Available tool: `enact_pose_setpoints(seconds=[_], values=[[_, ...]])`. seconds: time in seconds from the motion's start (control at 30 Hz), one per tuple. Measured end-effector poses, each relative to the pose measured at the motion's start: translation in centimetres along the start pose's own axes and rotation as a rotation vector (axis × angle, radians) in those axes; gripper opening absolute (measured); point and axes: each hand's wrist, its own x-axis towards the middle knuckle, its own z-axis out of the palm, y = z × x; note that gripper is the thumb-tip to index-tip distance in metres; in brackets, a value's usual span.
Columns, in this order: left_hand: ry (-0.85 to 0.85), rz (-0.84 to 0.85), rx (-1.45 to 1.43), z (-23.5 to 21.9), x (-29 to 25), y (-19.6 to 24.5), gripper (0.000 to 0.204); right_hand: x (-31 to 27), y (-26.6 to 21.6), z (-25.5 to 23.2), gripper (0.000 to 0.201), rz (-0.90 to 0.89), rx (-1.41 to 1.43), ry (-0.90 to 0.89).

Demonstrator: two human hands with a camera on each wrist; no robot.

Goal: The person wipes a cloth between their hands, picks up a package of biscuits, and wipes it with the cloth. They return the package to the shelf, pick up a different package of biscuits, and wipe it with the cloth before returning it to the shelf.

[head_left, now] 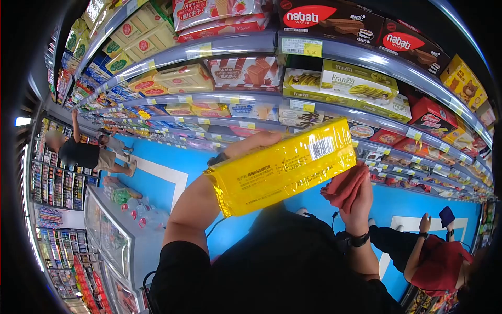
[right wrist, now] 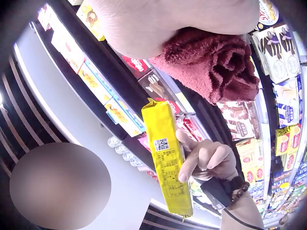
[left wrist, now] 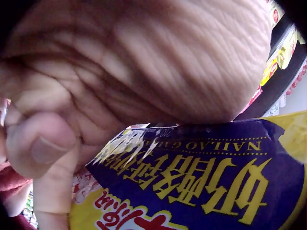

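A shiny yellow packet [head_left: 285, 166] with a barcode is held up in front of the shelves. My left hand [head_left: 252, 145] grips it from behind, partly hidden by it in the head view. In the left wrist view, the fingers curl at the packet's dark blue front [left wrist: 206, 163] with yellow lettering. The right wrist view shows the left hand [right wrist: 211, 157] round the packet's edge [right wrist: 168, 163], apart from the cloth. My right hand [head_left: 360, 204] holds a bunched dark red cloth [head_left: 345, 187] just beside the packet's right end.
Curved shelves [head_left: 366, 56] of boxed wafers and biscuits rise in front. A person in dark clothes [head_left: 83, 153] reaches up at the left; another in a red shirt [head_left: 439, 264] is at the lower right. A glass-topped freezer [head_left: 109, 230] stands at the left, bottles [head_left: 141, 212] beside it.
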Motion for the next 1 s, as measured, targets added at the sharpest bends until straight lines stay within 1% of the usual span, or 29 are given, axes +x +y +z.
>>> enact_pose_setpoints(seconds=[0.1,0.17,0.27,0.33,0.37,0.43,0.53,0.57,0.6,0.67,0.7,0.77,0.8,0.87,0.9,0.93,0.97,1.0], values=[[0.012,-0.023,-0.057,0.1,-0.2,-0.3,0.056,0.2,0.1,-0.5,0.050,0.040,0.038,-0.009],[0.018,-0.032,-0.086,0.3,-0.3,-0.5,0.055,0.1,-0.2,-0.3,0.051,0.042,0.012,-0.015],[0.038,0.014,-0.119,0.6,-0.3,-0.5,0.054,0.2,0.0,-0.4,0.050,0.023,0.007,0.019],[0.061,0.105,-0.095,0.6,0.0,-0.4,0.054,0.1,0.1,-0.5,0.049,0.013,0.017,0.030],[0.075,0.193,-0.025,0.3,0.3,-0.2,0.053,0.2,0.1,-0.6,0.048,0.011,0.022,0.022],[0.035,0.439,0.341,-1.4,1.1,0.4,0.053,0.3,0.2,-1.0,0.047,0.010,0.052,0.015],[-0.037,0.748,0.533,-1.2,1.8,0.1,0.074,0.5,0.9,-2.3,0.043,0.018,0.093,0.036],[-0.059,0.820,0.577,0.4,1.9,0.1,0.094,0.5,1.1,-2.6,0.042,0.020,0.092,0.058],[-0.052,0.840,0.612,0.6,1.7,0.1,0.103,0.5,1.3,-2.8,0.041,0.023,0.091,0.081],[-0.037,0.881,0.681,1.0,1.2,0.1,0.121,0.5,1.5,-3.1,0.041,0.011,0.096,0.066],[-0.044,0.887,0.693,0.8,1.1,0.2,0.121,0.5,1.6,-3.2,0.040,0.006,0.095,0.059],[0.002,0.850,0.652,-0.4,1.0,-0.5,0.113,0.6,1.2,-2.4,0.042,0.036,0.133,0.015],[0.054,0.805,0.600,-1.4,0.9,-1.3,0.105,0.7,0.9,-1.9,0.043,0.050,0.148,-0.004],[0.092,0.720,0.566,-3.9,0.9,-3.1,0.088,1.5,0.8,0.3,0.048,-0.016,0.181,0.011],[0.077,0.679,0.584,-5.4,0.9,-4.1,0.078,2.0,0.8,1.4,0.050,-0.053,0.198,0.025],[0.015,0.659,0.578,-5.5,1.4,-5.0,0.062,2.6,0.7,2.3,0.053,-0.113,0.138,-0.096],[-0.047,0.638,0.572,-5.6,1.9,-5.8,0.047,3.1,0.7,2.4,0.054,-0.116,0.025,-0.208],[0.041,0.621,0.603,-5.7,2.4,-7.0,0.048,3.7,0.7,2.5,0.055,-0.132,-0.090,-0.321]])
